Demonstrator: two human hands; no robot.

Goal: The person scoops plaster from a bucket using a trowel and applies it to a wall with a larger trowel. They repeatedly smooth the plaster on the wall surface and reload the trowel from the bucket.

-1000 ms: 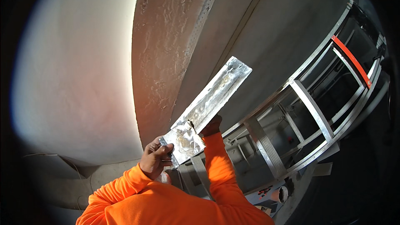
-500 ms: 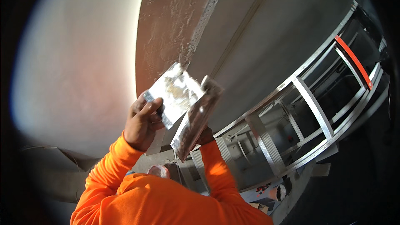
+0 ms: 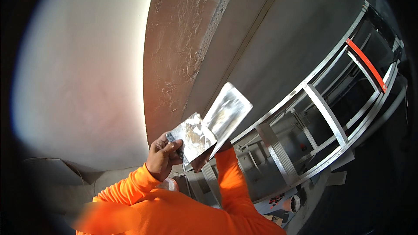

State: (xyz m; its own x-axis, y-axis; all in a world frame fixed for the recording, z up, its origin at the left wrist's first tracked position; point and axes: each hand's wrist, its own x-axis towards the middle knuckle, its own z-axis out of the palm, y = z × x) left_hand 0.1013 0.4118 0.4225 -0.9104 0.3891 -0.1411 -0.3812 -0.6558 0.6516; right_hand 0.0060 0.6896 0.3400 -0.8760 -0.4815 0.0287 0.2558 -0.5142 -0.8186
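Observation:
My left hand (image 3: pixel 162 160) pinches a broad taping knife (image 3: pixel 194 137) by its dark back edge, thumb on top. Whitish and tan compound is smeared over the knife's square metal blade. Held from below by my right hand (image 3: pixel 201 162) is a long metal mud pan (image 3: pixel 229 108), its shiny inside tilted up into the light. The knife's far edge overlaps the pan's near side; whether they touch I cannot tell. Most of my right hand is in shadow and hidden behind the pan and blade.
Ahead rises a wall with a rough brown compound strip (image 3: pixel 172 56) and a perforated corner bead (image 3: pixel 220 11). A bright white surface (image 3: pixel 87 74) is at left. On the right stands an aluminium stepladder (image 3: pixel 326 115) with a red bar (image 3: pixel 366 63). A bucket (image 3: pixel 292 203) sits below.
Both hands have come lower, the left also moving right. The mud pan has turned from its side to show its inside, and the knife now lies across its near side.

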